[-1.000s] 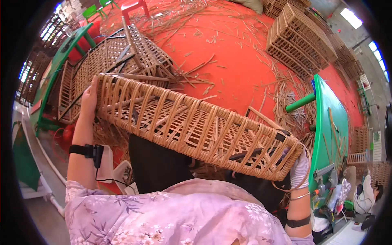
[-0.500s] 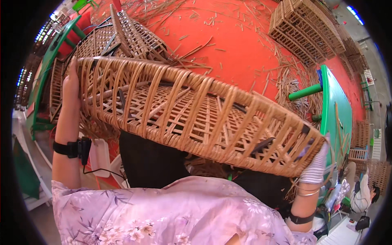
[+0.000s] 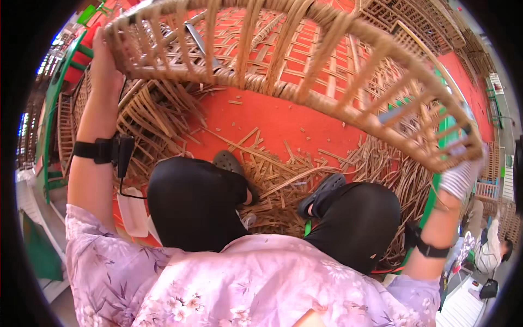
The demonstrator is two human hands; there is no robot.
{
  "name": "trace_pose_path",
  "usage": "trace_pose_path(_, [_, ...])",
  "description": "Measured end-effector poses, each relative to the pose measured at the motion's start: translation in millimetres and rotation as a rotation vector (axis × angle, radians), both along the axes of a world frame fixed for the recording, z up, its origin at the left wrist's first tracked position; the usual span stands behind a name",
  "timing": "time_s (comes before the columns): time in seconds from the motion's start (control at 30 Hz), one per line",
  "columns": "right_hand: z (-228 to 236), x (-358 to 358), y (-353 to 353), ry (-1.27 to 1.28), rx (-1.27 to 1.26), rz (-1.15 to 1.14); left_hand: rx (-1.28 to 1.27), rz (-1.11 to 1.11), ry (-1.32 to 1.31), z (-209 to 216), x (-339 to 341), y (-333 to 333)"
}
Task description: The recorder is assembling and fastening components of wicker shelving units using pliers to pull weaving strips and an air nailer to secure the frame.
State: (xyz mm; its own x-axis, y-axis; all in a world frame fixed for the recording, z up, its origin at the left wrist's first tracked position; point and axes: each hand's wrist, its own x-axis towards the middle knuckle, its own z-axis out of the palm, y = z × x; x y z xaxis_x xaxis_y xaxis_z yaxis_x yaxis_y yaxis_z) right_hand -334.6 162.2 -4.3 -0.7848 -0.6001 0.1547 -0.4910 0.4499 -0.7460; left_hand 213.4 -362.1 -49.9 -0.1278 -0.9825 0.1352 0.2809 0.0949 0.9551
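Note:
A large woven wicker basket [image 3: 325,108] is raised in front of me, tilted so that its ribbed side faces me and its lattice shows through the gaps. At its left end my left hand [image 3: 104,68] is closed on the edge, with the fingers partly hidden behind the weave. My right hand [image 3: 458,175], in a striped white and grey glove, grips the lower right corner; most of its fingers are out of sight. Dark flat strips [image 3: 197,39] show inside the lattice.
Cane scraps [image 3: 283,180] litter the red floor [image 3: 256,120] around my shoes. Another wicker piece [image 3: 155,111] lies at the left, beside a green table [image 3: 54,114]. More baskets [image 3: 417,22] stand far right. A seated person [image 3: 485,250] is at the right edge.
Both hands have lifted the basket up and away from my lap, the right hand also moving outward. My knees, shoes and the scraps below have come into view.

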Motion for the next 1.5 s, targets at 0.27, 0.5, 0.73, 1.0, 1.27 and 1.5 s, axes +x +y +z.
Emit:
trace_pose_path(0.27, [-224.7, 17.1, -96.3, -1.189, -0.472, -0.090, 0.525, -0.127, -0.351, -205.1, -15.5, 18.9])
trace_pose_path(0.5, [-349.1, 33.8, -44.9, -1.206, 0.282, -0.145, 0.653, -0.249, -0.869, -310.7, 27.3, 59.3])
trace_pose_path(0.73, [-261.5, 25.4, -28.3, -1.140, 0.450, 0.021, 0.466, -0.613, -1.445, -338.6, 39.5, 70.6])
trace_pose_path(1.0, [-125.7, 84.8, 21.1, -1.026, -0.213, -0.024, 0.348, -0.489, -1.468, -300.0, 124.8, 146.4])
trace_pose_path(1.27, [-38.6, 108.5, 192.8, -0.665, -0.484, -0.605, 0.323, -0.544, -1.367, -298.3, 185.0, 250.7])
trace_pose_path(1.5, [-49.3, 117.0, 345.0, -0.592, -0.509, -1.037, 0.271, -0.589, -1.309, -303.4, 204.0, 258.8])
